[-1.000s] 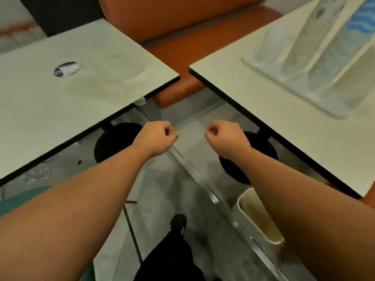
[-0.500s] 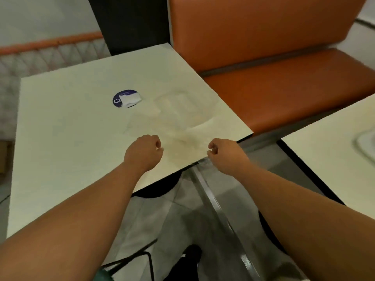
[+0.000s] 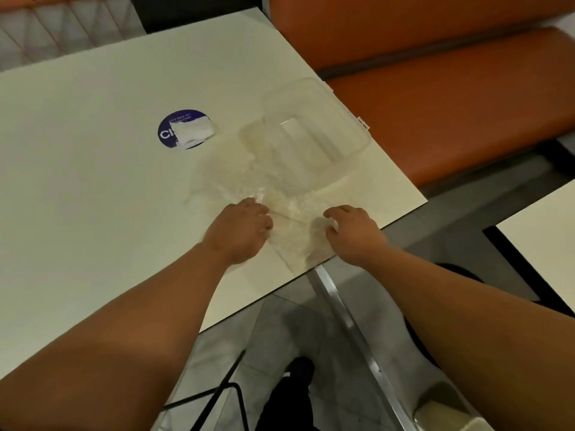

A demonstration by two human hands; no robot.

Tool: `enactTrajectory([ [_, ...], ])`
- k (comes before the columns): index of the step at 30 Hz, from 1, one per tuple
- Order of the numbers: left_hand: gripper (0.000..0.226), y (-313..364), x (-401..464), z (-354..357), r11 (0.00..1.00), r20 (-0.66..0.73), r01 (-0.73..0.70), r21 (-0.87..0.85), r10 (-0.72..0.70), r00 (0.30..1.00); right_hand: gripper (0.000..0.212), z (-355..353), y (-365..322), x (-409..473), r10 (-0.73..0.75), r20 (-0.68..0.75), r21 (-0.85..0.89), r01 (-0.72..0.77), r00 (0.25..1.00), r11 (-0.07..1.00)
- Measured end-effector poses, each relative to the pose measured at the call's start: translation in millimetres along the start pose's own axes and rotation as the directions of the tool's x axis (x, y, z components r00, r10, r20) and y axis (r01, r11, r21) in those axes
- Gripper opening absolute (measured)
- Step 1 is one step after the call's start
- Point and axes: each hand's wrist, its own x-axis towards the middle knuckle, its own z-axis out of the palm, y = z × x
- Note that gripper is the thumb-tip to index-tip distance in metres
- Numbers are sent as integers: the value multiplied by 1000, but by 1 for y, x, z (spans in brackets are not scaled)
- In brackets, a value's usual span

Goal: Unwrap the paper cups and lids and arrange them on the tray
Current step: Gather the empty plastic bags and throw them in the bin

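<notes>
Tabletop: pale cream square tabletop (image 3: 77, 169), black edge, beside an orange padded bench seat (image 3: 451, 98).
Wrapping: crumpled clear plastic wrapping (image 3: 289, 222) lying flat near the tabletop's near corner.
Tray: clear rectangular plastic tray (image 3: 311, 132), just beyond the wrapping, near the bench-side edge.
Left hand (image 3: 239, 228): fingers curled, resting on the wrapping's left edge; whether it pinches the film cannot be told.
Right hand (image 3: 351, 231): fingers bent onto the wrapping's right edge; grip likewise unclear.
Sticker: round dark blue sticker (image 3: 183, 129), partly torn, on the tabletop left of the tray.

Fingertips of both hands (image 3: 298, 231) hidden; clear wrap (image 3: 289, 219) edges indistinct.
</notes>
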Motion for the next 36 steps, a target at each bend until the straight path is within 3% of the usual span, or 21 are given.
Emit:
enactTrajectory([
  [5,32,-11,-7,-6,995,-153,-15,-96,0,988,43,-4,-5,2,7,-7,126,-6,1000,992],
  [10,37,-16,-9,-31,996,-232,-2,-85,-18,972,50,-23,-17,-3,18,-26,273,-11,999,962],
  [15,22,-17,-5,-60,996,-370,-87,24,90,925,67,-58,-33,-20,-73,-93,407,104,993,908],
  [21,28,16,4,-114,987,-367,-125,102,154,917,67,-96,-51,-32,-186,-127,116,201,974,973],
  [26,29,79,18,-158,985,-267,-155,72,169,949,60,-135,-28,-59,-102,-183,59,115,978,992],
  [30,19,162,36,-184,977,-66,-204,58,208,976,82,-172,4,-114,-24,-132,225,54,991,973],
  [36,16,322,39,-212,907,114,-388,164,373,921,67,-204,74,-218,130,-288,264,-52,949,963],
])
